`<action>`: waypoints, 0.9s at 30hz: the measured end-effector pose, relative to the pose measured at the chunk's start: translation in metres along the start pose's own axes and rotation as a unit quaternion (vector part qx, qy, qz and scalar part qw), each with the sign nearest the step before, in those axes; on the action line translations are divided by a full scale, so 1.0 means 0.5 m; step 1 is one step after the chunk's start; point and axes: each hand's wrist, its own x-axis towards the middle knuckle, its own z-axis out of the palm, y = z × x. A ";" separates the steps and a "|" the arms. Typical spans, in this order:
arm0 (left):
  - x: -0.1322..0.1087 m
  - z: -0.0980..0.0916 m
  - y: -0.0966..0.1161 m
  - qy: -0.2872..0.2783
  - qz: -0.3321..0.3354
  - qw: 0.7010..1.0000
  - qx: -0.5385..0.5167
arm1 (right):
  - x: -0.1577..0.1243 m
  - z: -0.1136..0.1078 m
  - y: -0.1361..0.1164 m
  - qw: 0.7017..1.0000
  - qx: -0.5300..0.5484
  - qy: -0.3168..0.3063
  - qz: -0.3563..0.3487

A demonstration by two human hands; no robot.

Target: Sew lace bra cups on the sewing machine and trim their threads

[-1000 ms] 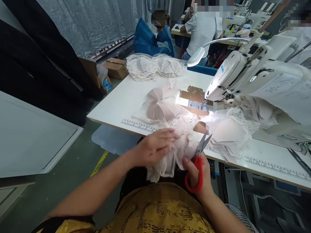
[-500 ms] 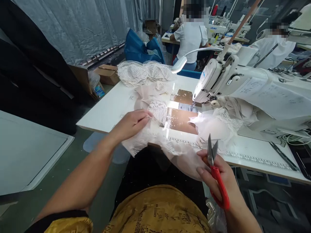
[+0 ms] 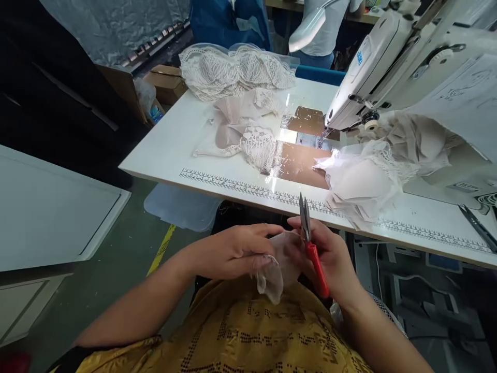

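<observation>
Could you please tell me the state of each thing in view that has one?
Red-handled scissors: in the right hand, blades slightly parted
Sheer fabric: bunched, in the left hand
White lace pieces: stacked
Pale fabric pieces beside the sewing machine: piled loosely
Sewing machine: needle area brightly lit; cannot tell if running

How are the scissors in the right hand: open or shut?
Slightly open: the scissors show a narrow gap between their blade tips.

silvery sheeting [image 3: 116, 20], back left | green floor [image 3: 116, 280], yellow stripe [image 3: 161, 249] | white table [image 3: 159, 142] under lamp [image 3: 308, 28]
</observation>
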 end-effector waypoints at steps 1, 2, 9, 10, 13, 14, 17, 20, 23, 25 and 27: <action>0.000 0.006 -0.011 0.003 -0.011 1.000 0.006 | 0.001 0.010 0.011 1.000 0.005 0.013 0.008; -0.001 0.012 -0.022 0.004 -0.019 1.000 0.014 | 0.002 0.019 0.021 1.000 0.008 0.024 0.012; 0.002 0.040 -0.081 0.109 0.002 0.993 0.052 | 0.004 0.040 0.060 0.998 0.051 0.009 0.035; 0.002 0.041 -0.085 0.118 0.003 0.992 0.050 | 0.005 0.041 0.063 0.997 0.060 0.004 0.043; 0.003 0.043 -0.089 0.122 0.003 0.992 0.037 | 0.006 0.052 0.071 0.995 0.088 0.006 0.056; 0.004 0.046 -0.090 0.126 0.008 0.991 0.034 | 0.006 0.059 0.073 0.994 0.096 0.011 0.057; 0.007 0.058 -0.100 0.166 0.031 0.985 0.033 | 0.007 0.076 0.081 0.990 0.114 0.029 0.073; 0.003 0.062 -0.114 0.213 0.048 0.975 0.037 | 0.006 0.073 0.090 0.989 0.111 0.006 0.096; -0.009 0.044 -0.122 0.207 0.036 0.977 0.046 | -0.001 0.043 0.101 0.993 0.056 -0.041 0.096; -0.020 0.027 -0.123 0.191 0.021 0.980 0.047 | -0.010 0.017 0.110 0.994 0.010 -0.073 0.080; -0.031 0.012 -0.123 0.181 0.011 0.983 0.036 | -0.021 -0.003 0.120 0.992 -0.021 -0.110 0.063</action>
